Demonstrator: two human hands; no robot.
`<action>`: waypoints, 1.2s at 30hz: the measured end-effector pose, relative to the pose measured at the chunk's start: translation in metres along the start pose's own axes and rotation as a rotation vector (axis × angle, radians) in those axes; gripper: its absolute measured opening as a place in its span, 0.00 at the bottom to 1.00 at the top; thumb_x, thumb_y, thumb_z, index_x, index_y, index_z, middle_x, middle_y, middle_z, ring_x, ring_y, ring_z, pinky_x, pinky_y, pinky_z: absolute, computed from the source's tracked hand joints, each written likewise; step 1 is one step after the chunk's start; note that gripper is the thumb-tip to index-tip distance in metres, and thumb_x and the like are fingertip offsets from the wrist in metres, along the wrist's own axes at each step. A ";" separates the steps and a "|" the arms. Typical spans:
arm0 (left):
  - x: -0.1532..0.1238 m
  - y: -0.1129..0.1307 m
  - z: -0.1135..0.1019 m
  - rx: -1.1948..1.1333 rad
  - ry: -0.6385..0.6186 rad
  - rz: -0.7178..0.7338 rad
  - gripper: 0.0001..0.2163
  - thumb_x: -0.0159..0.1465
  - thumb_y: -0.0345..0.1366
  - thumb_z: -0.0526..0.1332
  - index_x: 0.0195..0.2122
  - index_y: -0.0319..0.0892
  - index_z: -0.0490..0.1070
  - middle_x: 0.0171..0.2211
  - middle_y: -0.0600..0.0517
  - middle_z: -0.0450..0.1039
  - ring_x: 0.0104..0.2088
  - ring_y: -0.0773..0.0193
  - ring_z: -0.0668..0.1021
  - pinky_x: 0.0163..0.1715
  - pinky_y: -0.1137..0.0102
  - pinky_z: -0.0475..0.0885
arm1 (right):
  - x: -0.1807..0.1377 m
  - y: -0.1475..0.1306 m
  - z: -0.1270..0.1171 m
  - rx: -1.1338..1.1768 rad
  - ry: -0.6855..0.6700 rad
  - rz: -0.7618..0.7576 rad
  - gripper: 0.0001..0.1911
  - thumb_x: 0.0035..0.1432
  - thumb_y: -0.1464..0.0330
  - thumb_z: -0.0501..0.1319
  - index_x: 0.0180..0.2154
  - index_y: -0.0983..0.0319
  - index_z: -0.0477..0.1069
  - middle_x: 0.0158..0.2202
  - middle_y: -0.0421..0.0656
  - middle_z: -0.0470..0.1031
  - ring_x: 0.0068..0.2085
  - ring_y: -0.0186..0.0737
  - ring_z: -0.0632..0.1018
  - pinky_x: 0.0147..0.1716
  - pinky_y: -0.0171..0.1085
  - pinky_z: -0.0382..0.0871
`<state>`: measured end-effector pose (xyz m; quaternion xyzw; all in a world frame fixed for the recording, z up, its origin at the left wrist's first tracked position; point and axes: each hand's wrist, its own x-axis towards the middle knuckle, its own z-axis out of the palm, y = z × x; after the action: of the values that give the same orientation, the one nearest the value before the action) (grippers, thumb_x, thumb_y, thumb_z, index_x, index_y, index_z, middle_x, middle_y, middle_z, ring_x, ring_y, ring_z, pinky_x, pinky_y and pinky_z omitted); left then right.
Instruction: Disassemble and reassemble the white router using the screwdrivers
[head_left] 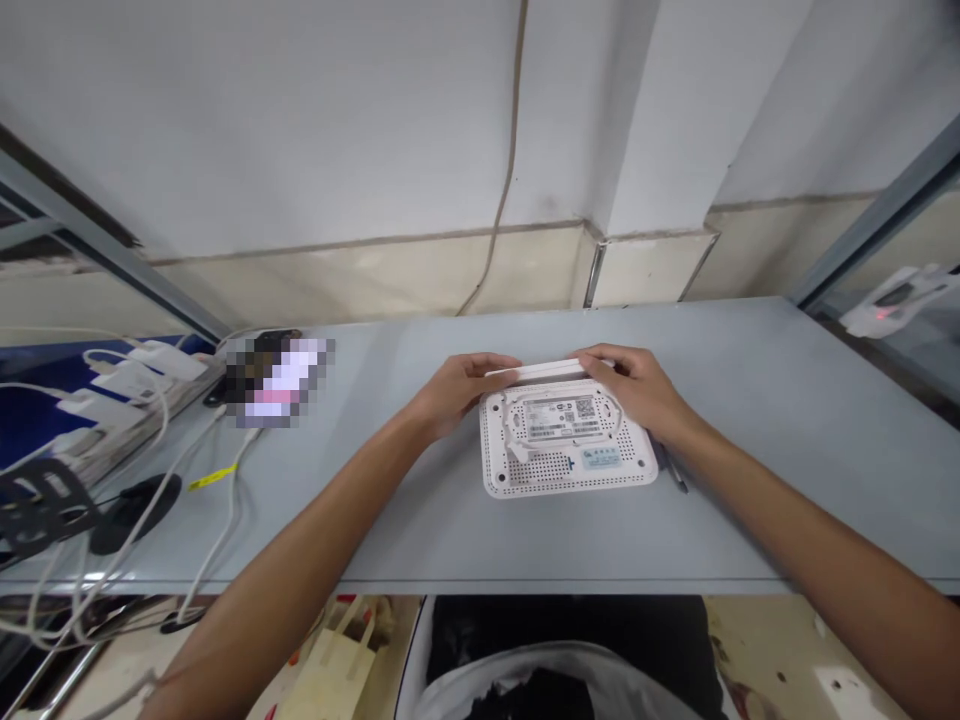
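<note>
A white Wi-Fi router (566, 470) lies upside down on the grey desk (757, 500), showing its vented underside and printed labels. Along its far edge runs a flat white bar (536, 371), probably a folded antenna. My left hand (457, 393) grips the bar's left part, with fingers over its top. My right hand (626, 385) holds the right end, resting partly on the router. A thin dark pen (673, 468) lies beside the router's right edge, close to my right wrist.
At the desk's left end, white chargers sit in a power strip (131, 380) among tangled white cables (225, 500). A pixelated object (277, 380) lies beyond them. A black round object (135, 512) rests nearby. A white device (892, 300) is at far right.
</note>
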<state>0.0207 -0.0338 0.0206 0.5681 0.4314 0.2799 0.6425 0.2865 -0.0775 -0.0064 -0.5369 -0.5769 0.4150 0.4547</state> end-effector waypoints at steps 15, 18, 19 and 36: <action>-0.001 0.006 -0.002 -0.036 0.127 0.076 0.16 0.55 0.42 0.78 0.38 0.40 0.79 0.31 0.48 0.81 0.30 0.62 0.80 0.30 0.68 0.71 | 0.001 -0.010 -0.005 0.215 -0.064 0.074 0.16 0.58 0.55 0.70 0.44 0.57 0.83 0.37 0.43 0.83 0.35 0.42 0.81 0.32 0.40 0.74; -0.001 0.008 -0.003 -0.017 0.108 0.048 0.17 0.54 0.43 0.78 0.37 0.40 0.75 0.29 0.49 0.80 0.29 0.62 0.80 0.29 0.69 0.70 | 0.000 -0.009 -0.005 0.249 -0.081 0.096 0.14 0.58 0.58 0.70 0.44 0.57 0.84 0.38 0.44 0.84 0.37 0.43 0.82 0.33 0.40 0.74; -0.001 0.009 -0.003 -0.014 0.105 0.047 0.17 0.54 0.42 0.78 0.36 0.41 0.74 0.29 0.49 0.80 0.29 0.62 0.80 0.28 0.69 0.69 | 0.000 -0.009 -0.004 0.261 -0.089 0.099 0.14 0.58 0.59 0.70 0.44 0.57 0.84 0.38 0.44 0.84 0.36 0.43 0.82 0.33 0.40 0.74; 0.004 -0.004 -0.026 -0.017 0.414 0.012 0.15 0.57 0.36 0.71 0.45 0.44 0.74 0.35 0.48 0.78 0.33 0.57 0.82 0.28 0.65 0.77 | 0.019 0.020 -0.071 -0.669 0.103 -0.385 0.13 0.62 0.59 0.63 0.42 0.55 0.83 0.49 0.48 0.80 0.48 0.53 0.80 0.45 0.53 0.77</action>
<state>-0.0005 -0.0185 0.0166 0.4956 0.5484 0.3982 0.5432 0.3604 -0.0577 -0.0074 -0.5578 -0.7468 0.0835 0.3523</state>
